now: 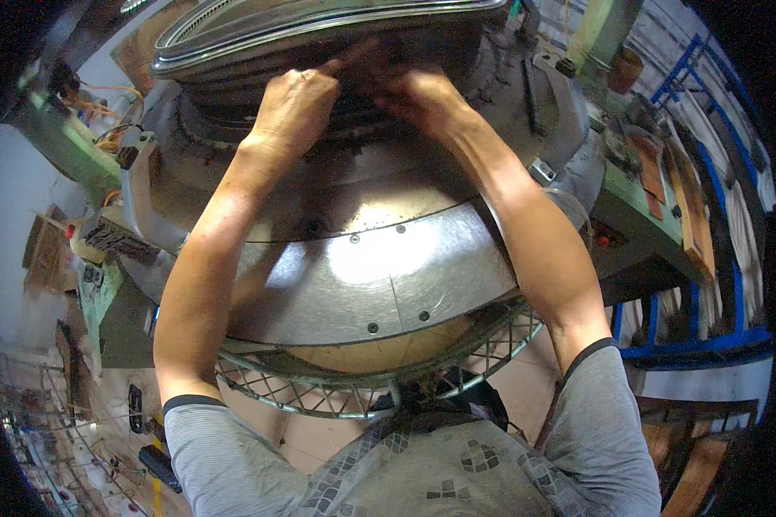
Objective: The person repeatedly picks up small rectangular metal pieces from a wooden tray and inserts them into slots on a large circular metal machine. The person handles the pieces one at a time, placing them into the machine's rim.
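Beyond the forearms, a dark drum spans left to right along its long axis, silver rim uppermost. Left hand and right hand meet its near side, close together; blur hides whether they grip, so I cannot tell.

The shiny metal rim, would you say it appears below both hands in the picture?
No, the shiny metal rim appears above both the left hand and the right hand.

The left forearm and right forearm reach forward, converging, elbows bowed outward. The left grip shows its back, knuckles bent; the right grip angles inward, blurred, its fingers too shadowed to tell.
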{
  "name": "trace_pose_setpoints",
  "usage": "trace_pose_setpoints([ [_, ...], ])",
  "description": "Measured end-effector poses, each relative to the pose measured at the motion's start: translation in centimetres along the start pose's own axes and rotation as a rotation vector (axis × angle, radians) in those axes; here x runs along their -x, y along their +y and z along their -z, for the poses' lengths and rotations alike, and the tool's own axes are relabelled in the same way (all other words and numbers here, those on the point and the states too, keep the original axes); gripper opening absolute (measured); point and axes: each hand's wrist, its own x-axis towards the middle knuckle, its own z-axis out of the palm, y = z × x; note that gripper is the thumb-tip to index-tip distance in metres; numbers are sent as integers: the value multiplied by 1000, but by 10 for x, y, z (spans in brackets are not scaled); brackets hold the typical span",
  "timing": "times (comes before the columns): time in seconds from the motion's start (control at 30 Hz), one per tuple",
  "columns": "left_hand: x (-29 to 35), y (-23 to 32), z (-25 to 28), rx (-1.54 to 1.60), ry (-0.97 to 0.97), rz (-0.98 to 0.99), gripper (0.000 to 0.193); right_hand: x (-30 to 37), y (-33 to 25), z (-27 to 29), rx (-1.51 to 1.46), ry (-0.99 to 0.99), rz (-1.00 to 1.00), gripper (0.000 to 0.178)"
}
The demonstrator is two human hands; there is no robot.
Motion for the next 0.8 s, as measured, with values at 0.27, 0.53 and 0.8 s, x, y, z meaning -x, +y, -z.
trace_pose_setpoints([
  [0.27, 9, 11, 15, 282, 210, 86, 8, -9, 7, 5, 71, -134, -6, 26],
  [0.53, 4, 18, 20, 1496, 318, 739, 7, 5, -8, 7, 104, -27, 201, 23],
  [0.8, -17, 48, -2, 1956, 183, 1011, 11, 29, -7, 33, 942, -71, 434, 24],
])
